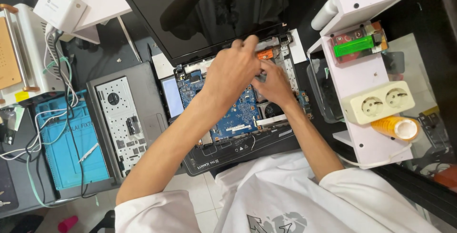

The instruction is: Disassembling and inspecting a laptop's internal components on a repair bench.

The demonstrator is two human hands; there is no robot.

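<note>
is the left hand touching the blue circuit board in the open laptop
Cannot tell. In the head view the left hand lies over the blue circuit board, hiding any contact or gap beneath it.

Laptop (238,147): opened up, top cover off, black base tray lying flat on the bench. Screen (200,9) dark, tilted back at the far side, hinges at the rear corners.

Board (235,114): blue, seated in the base, partly hidden by both forearms. Small orange part (265,54) near the right hinge, just beside the fingertips. Round black fan (272,110) at the board's right edge. White ribbon strip (271,120) lies across just below the fan.
</note>
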